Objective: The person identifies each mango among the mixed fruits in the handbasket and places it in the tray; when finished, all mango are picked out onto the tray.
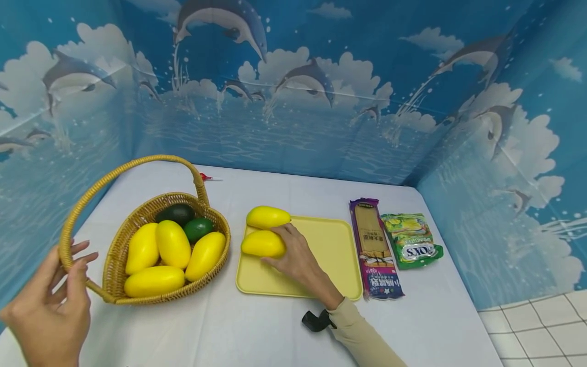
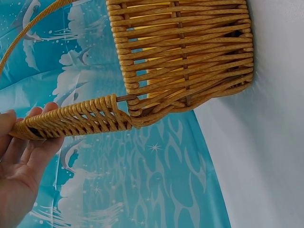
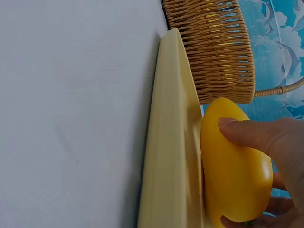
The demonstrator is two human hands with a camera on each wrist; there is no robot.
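Observation:
At the left, my left hand (image 1: pixel 59 300) grips the wrapped handle (image 2: pixel 71 118) of a wicker basket (image 1: pixel 215 272). Several yellow mangoes (image 1: pixel 171 243) and two dark green fruits (image 1: pixel 199 229), avocado-like, lie inside it. Over the left part of a pale yellow tray (image 1: pixel 327 250), my right hand (image 1: pixel 298 255) grips a mango (image 3: pixel 235 166), thumb on one side and fingers round the other. A second mango (image 1: pixel 267 217) lies just behind it at the tray's back left corner. In the right wrist view the held mango is close over the tray's floor.
Right of the tray lie a purple pasta packet (image 1: pixel 373 250) and a green Fox's bag (image 1: pixel 410 240). A small red-and-white item (image 1: pixel 210 178) is behind the basket. A black device (image 1: pixel 316 321) sits at my right wrist. Dolphin-print curtains (image 1: pixel 293 132) enclose the white-covered table (image 1: pixel 220 331).

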